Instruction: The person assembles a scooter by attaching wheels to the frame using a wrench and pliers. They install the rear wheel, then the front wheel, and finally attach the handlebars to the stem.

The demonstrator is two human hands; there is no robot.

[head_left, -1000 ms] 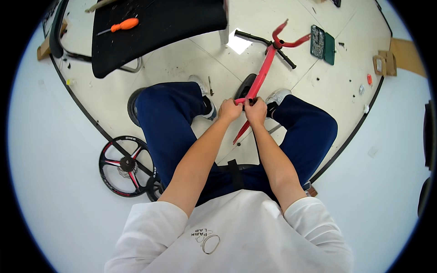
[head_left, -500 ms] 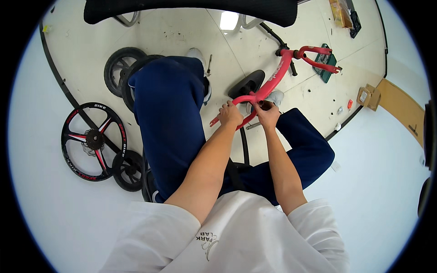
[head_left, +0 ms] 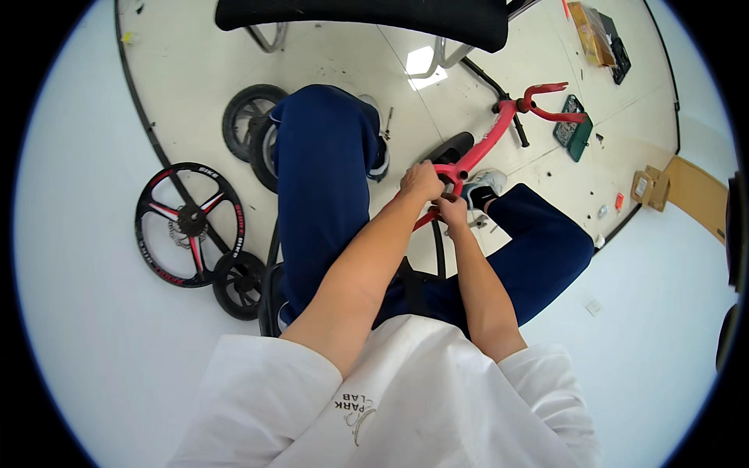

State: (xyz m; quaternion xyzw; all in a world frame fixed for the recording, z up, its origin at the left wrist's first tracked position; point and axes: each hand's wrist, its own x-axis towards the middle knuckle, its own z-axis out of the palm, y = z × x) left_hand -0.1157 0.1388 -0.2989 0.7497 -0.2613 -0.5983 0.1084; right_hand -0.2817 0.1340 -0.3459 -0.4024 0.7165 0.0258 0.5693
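A red bicycle frame (head_left: 493,132) lies on the pale floor between my knees, its red handlebars (head_left: 550,101) at the far end and a black saddle (head_left: 451,147) beside my hands. My left hand (head_left: 421,181) is closed around the near part of the frame. Just below it, my right hand (head_left: 451,212) pinches the same part of the frame. What my fingers work on is hidden by the hands. My legs are in dark blue trousers, with a white shoe (head_left: 485,186) by the frame.
A large black wheel with red spokes (head_left: 189,224) and a small black wheel (head_left: 239,284) lie to my left; two black tyres (head_left: 251,125) sit by my left knee. A green case (head_left: 573,132), cardboard pieces (head_left: 686,191) and a black seat (head_left: 367,14) lie farther off.
My head has swung left and forward: the wheels have come further into view and the frame sits more to the right. Both hands stay on the frame.
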